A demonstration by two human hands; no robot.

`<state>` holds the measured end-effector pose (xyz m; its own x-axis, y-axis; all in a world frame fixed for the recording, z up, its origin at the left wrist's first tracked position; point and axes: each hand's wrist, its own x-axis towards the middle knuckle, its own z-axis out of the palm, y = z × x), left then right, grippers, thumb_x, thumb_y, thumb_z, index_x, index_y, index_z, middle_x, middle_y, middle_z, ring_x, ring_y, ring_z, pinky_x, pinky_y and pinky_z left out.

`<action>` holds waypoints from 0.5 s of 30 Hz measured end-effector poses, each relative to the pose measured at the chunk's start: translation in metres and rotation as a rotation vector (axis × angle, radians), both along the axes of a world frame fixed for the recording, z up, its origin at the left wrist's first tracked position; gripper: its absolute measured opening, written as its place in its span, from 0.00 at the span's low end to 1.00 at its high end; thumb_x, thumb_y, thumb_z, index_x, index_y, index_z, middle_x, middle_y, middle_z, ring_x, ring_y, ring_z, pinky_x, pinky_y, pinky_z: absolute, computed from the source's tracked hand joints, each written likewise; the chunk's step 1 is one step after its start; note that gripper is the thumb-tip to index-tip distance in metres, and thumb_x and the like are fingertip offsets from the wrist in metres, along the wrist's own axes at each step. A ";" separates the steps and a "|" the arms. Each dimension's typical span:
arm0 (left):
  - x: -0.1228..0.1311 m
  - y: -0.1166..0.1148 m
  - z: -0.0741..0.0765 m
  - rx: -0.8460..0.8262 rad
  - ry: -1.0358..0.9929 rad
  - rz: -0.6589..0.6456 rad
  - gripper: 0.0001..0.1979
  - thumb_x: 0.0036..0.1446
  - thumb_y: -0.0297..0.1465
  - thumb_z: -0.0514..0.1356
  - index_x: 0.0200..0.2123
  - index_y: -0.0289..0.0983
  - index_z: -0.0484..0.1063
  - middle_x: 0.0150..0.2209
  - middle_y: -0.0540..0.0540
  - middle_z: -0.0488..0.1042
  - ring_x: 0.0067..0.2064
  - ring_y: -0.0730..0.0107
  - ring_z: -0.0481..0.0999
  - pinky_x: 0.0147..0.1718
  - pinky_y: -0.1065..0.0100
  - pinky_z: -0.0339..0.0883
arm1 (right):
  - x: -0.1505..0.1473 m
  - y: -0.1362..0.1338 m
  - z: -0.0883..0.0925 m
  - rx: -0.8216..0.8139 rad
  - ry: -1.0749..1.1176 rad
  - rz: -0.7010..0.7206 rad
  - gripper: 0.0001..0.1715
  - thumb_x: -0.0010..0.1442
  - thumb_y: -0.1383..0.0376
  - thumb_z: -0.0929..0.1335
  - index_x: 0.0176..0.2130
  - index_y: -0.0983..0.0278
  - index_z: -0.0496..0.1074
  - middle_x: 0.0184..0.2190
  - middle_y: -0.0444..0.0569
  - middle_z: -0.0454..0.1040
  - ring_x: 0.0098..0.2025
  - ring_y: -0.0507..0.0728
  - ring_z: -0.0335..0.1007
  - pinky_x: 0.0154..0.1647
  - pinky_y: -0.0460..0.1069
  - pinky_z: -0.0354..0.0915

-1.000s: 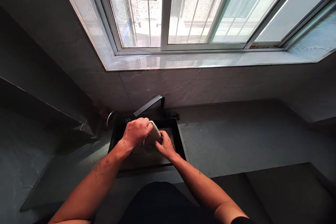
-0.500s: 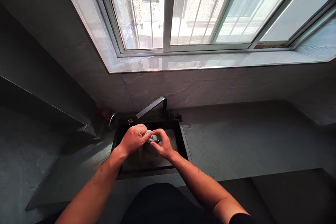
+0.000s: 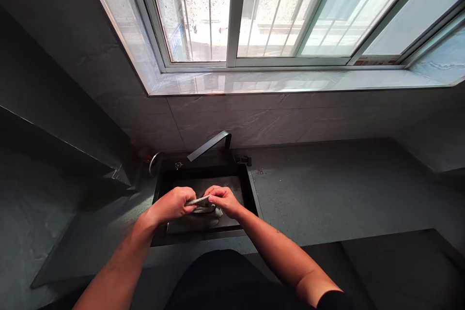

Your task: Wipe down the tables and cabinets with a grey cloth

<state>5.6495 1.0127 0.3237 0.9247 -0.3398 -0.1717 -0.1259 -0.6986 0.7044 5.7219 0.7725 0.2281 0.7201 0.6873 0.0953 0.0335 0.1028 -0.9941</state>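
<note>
Both my hands are low in a black square sink (image 3: 203, 170), gripping a wrung, twisted pale grey cloth (image 3: 201, 205) between them. My left hand (image 3: 170, 204) closes round its left end and my right hand (image 3: 224, 201) round its right end. A corner of the cloth hangs below my right fingers. Above the hands, a flat black faucet spout (image 3: 209, 146) angles over the back of the sink, well clear of them. The part of the cloth inside my fists is hidden.
Dark grey countertop (image 3: 319, 193) surrounds the sink and extends to the right. A curved metal fitting (image 3: 154, 162) stands at the sink's back left corner. Behind rise a tiled wall (image 3: 254, 123), a marble sill (image 3: 254, 82) and a barred window (image 3: 232, 14).
My hands have moved apart and lower in the sink. The cloth, bunched between them before, is now stretched and twisted into a narrow roll.
</note>
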 end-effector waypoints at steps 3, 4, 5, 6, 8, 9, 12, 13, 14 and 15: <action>-0.004 -0.005 0.006 0.041 -0.070 -0.005 0.09 0.60 0.26 0.58 0.27 0.40 0.66 0.31 0.50 0.72 0.32 0.69 0.69 0.32 0.66 0.55 | -0.001 0.002 -0.002 -0.136 -0.272 -0.012 0.09 0.63 0.58 0.72 0.32 0.58 0.75 0.38 0.48 0.77 0.40 0.57 0.72 0.43 0.52 0.69; -0.005 -0.009 0.009 0.051 -0.095 0.005 0.09 0.59 0.24 0.57 0.27 0.40 0.65 0.30 0.50 0.71 0.32 0.69 0.68 0.32 0.66 0.55 | -0.001 0.004 -0.006 -0.203 -0.344 -0.023 0.04 0.59 0.62 0.72 0.32 0.58 0.73 0.38 0.47 0.76 0.39 0.57 0.70 0.42 0.51 0.67; -0.005 -0.013 0.011 0.059 -0.119 0.020 0.09 0.57 0.23 0.56 0.27 0.40 0.65 0.30 0.50 0.70 0.31 0.69 0.68 0.32 0.66 0.55 | 0.000 0.005 -0.012 -0.273 -0.378 -0.044 0.04 0.55 0.66 0.71 0.32 0.57 0.72 0.37 0.46 0.74 0.38 0.56 0.67 0.41 0.50 0.65; -0.005 -0.016 0.014 0.063 -0.137 0.037 0.09 0.56 0.22 0.56 0.27 0.40 0.65 0.30 0.50 0.70 0.31 0.69 0.68 0.32 0.66 0.55 | 0.001 0.006 -0.018 -0.337 -0.377 -0.077 0.07 0.51 0.68 0.71 0.32 0.57 0.70 0.35 0.44 0.73 0.37 0.56 0.65 0.40 0.50 0.63; -0.006 -0.020 0.019 0.066 -0.159 0.079 0.09 0.55 0.21 0.56 0.27 0.40 0.65 0.29 0.51 0.70 0.31 0.69 0.68 0.32 0.66 0.55 | 0.006 0.005 -0.032 -0.430 -0.324 -0.152 0.11 0.46 0.71 0.70 0.29 0.58 0.66 0.32 0.42 0.69 0.35 0.55 0.62 0.38 0.49 0.60; -0.008 -0.020 0.020 0.063 -0.165 0.105 0.08 0.55 0.22 0.56 0.27 0.40 0.66 0.29 0.51 0.70 0.31 0.69 0.68 0.32 0.66 0.55 | 0.009 0.002 -0.038 -0.454 -0.292 -0.176 0.12 0.45 0.72 0.69 0.27 0.58 0.63 0.30 0.42 0.67 0.34 0.55 0.61 0.37 0.49 0.58; -0.016 -0.010 0.018 0.021 -0.161 0.184 0.07 0.57 0.23 0.56 0.29 0.40 0.70 0.30 0.51 0.73 0.32 0.69 0.70 0.33 0.67 0.57 | 0.018 -0.006 -0.052 -0.472 -0.209 -0.197 0.12 0.48 0.71 0.69 0.24 0.58 0.61 0.24 0.40 0.64 0.30 0.53 0.57 0.34 0.49 0.54; -0.020 -0.005 0.015 0.001 -0.165 0.223 0.07 0.58 0.24 0.56 0.29 0.40 0.70 0.30 0.52 0.73 0.32 0.69 0.71 0.33 0.67 0.58 | 0.020 -0.008 -0.053 -0.467 -0.178 -0.202 0.11 0.50 0.70 0.69 0.24 0.58 0.62 0.23 0.39 0.63 0.29 0.53 0.57 0.33 0.48 0.54; -0.023 0.000 0.010 -0.020 -0.169 0.266 0.07 0.59 0.25 0.57 0.29 0.40 0.70 0.30 0.52 0.73 0.32 0.69 0.71 0.33 0.67 0.59 | 0.022 -0.008 -0.053 -0.456 -0.146 -0.209 0.10 0.53 0.68 0.69 0.25 0.58 0.63 0.22 0.39 0.63 0.28 0.53 0.58 0.32 0.48 0.54; -0.026 0.004 0.004 -0.044 -0.170 0.312 0.07 0.59 0.26 0.57 0.28 0.40 0.69 0.30 0.52 0.73 0.32 0.69 0.71 0.33 0.66 0.60 | 0.022 -0.005 -0.052 -0.439 -0.113 -0.217 0.10 0.57 0.66 0.69 0.27 0.58 0.64 0.22 0.39 0.64 0.28 0.53 0.59 0.31 0.48 0.55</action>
<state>5.6240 1.0170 0.3275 0.9992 -0.0405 0.0024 -0.0298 -0.6914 0.7219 5.7437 0.7672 0.1761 0.8529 0.5153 -0.0832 0.1181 -0.3457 -0.9309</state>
